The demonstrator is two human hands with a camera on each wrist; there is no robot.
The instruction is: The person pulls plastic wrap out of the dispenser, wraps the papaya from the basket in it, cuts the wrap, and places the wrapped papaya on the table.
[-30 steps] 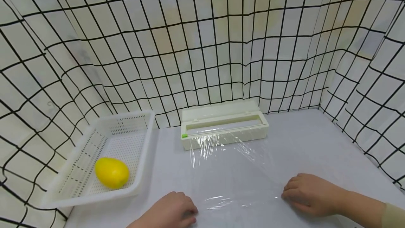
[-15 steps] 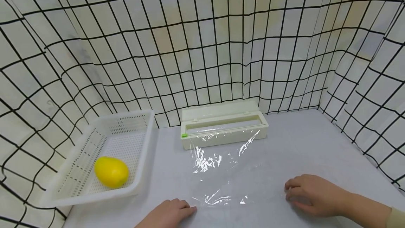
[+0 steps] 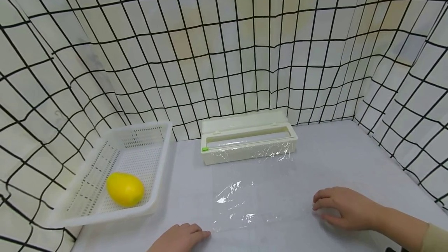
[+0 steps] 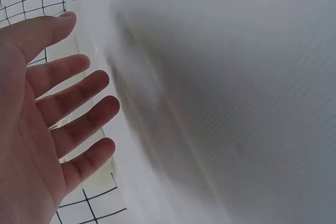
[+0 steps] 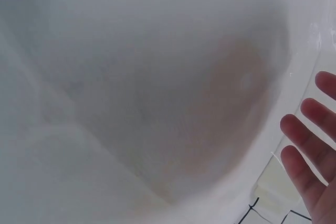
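Note:
A sheet of clear plastic wrap (image 3: pixel 259 201) lies on the table, running forward from a white cling wrap dispenser (image 3: pixel 250 154) whose lid is raised. The roll shows inside the dispenser's slot. Beside the sheet's near left corner is my left hand (image 3: pixel 180 238), its fingers spread and holding nothing in the left wrist view. My right hand (image 3: pixel 346 209) hovers by the sheet's right edge, fingers apart and loosely extended. Several of its fingers (image 5: pixel 310 135) appear at the right border of the right wrist view, with nothing between them.
A white perforated basket (image 3: pixel 164 166) stands at the left with a yellow lemon (image 3: pixel 125 189) in it. Black wire grid (image 3: pixel 238 65) over pale cloth encloses the back and both sides of the white table (image 3: pixel 325 151).
Both hands have let go of the wrap's near corners, and their fingers have opened. The film has sunk from taut to flat on the table. My left hand has drawn back slightly left.

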